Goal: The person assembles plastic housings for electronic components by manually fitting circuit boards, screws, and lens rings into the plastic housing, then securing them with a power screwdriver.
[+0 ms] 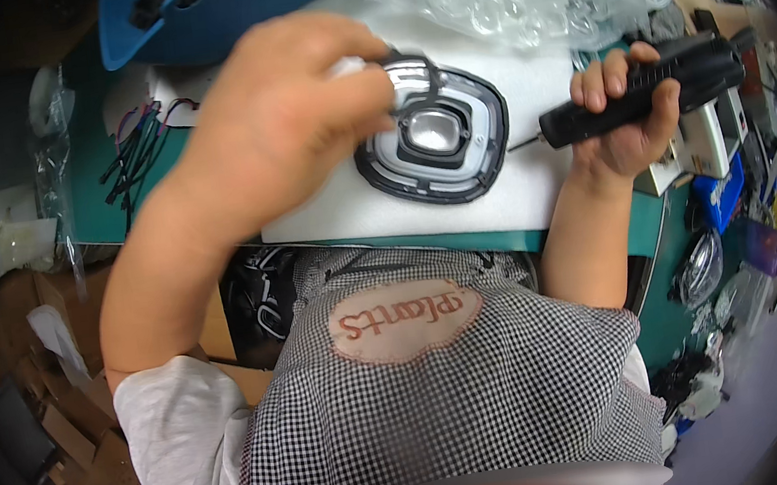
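Rounded grey-and-black plastic lamp housing with a clear centre lens point(434, 135) lies flat on the white foam sheet point(537, 187), mid-bench. Left hand point(294, 109) on its upper-left rim, fingers curled shut around a small white piece, too hidden to identify. Right hand point(625, 116) fist-closed on the black electric screwdriver point(651, 86); its long axis runs roughly horizontal, bit pointing left at the housing's right edge, just short of touching. Left hand is nearer.

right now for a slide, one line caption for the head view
Left hand steadies a rounded black-and-white lamp housing on a white foam sheet while the right hand grips a black electric screwdriver beside it.
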